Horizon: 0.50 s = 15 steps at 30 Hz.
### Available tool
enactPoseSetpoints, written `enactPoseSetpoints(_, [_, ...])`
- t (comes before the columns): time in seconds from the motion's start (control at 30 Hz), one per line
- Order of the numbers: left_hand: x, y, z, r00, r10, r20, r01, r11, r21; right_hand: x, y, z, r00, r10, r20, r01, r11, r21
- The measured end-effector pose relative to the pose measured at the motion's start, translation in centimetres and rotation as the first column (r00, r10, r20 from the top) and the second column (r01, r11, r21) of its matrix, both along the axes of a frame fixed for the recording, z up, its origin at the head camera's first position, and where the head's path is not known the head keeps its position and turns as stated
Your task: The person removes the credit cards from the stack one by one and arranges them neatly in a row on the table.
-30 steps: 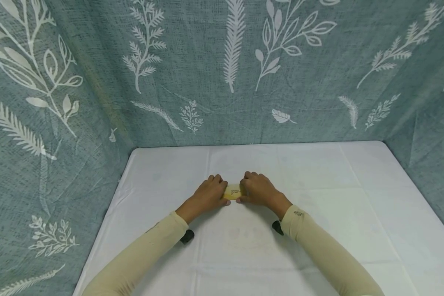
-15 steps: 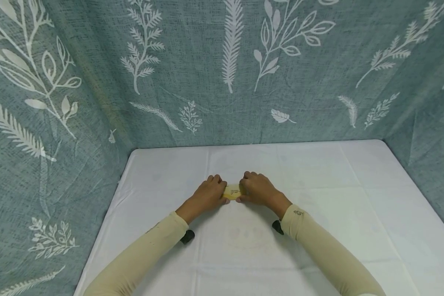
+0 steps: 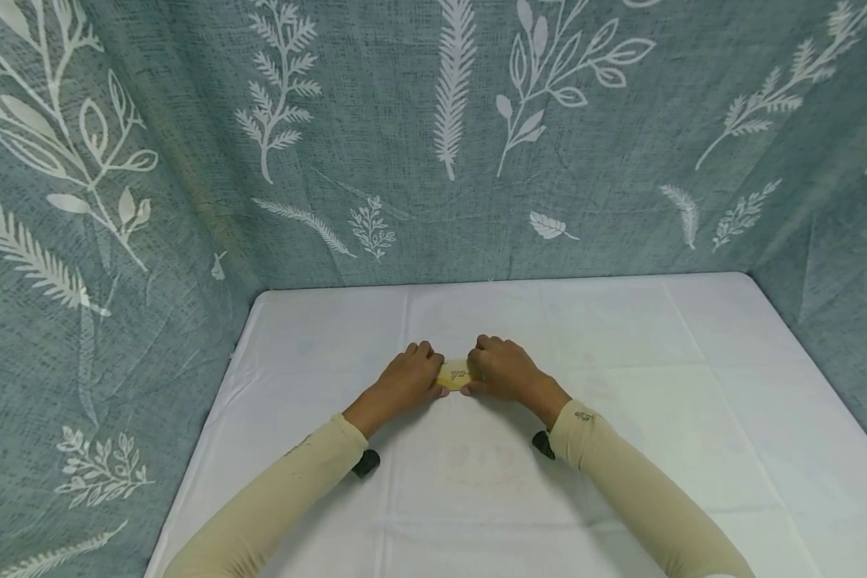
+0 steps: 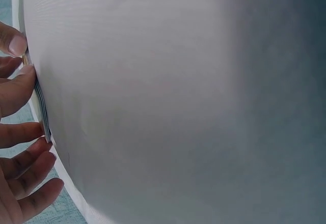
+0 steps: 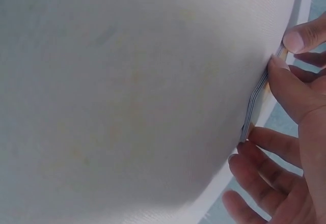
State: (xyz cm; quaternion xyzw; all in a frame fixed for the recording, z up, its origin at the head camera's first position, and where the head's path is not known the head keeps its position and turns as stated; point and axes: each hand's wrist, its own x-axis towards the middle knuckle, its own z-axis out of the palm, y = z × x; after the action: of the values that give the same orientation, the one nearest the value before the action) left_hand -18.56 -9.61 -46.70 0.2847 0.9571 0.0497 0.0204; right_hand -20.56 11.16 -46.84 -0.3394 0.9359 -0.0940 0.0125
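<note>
A small, flat, pale-yellow stack (image 3: pixel 454 375) with dark lettering on top lies crosswise between both hands, mid-table in the head view. My left hand (image 3: pixel 409 377) pinches its left end, thumb on the near side and fingers on the far side. Its right end is held the same way by my right hand (image 3: pixel 507 371). Thin dark and light layers show along the near edge of the stack (image 4: pixel 41 99) in the left wrist view. The right wrist view shows that striped edge of the stack (image 5: pixel 258 89) slightly bent. Both ends are partly hidden under the fingers.
A white cloth (image 3: pixel 470 498) covers the table. Green-blue curtains (image 3: pixel 405 144) with white leaf prints stand behind it and at both sides. Small black devices hang beneath the left wrist (image 3: pixel 366 462) and the right wrist (image 3: pixel 543 444).
</note>
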Motion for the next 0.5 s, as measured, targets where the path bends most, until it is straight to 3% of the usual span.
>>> enactPoseSetpoints(0.2, [0.02,-0.2,-0.11,0.999,-0.02,-0.035,0.019,1.0,-0.006,0.12,-0.13,-0.12,1.0,-0.001,-0.02,0.0,1.0,-0.017])
enactPoseSetpoints(0.5, [0.17,-0.38,0.0,0.999,-0.022,-0.031,0.023,1.0,0.019,0.33,-0.38,-0.23,1.0,-0.021,-0.009,0.021,1.0,-0.012])
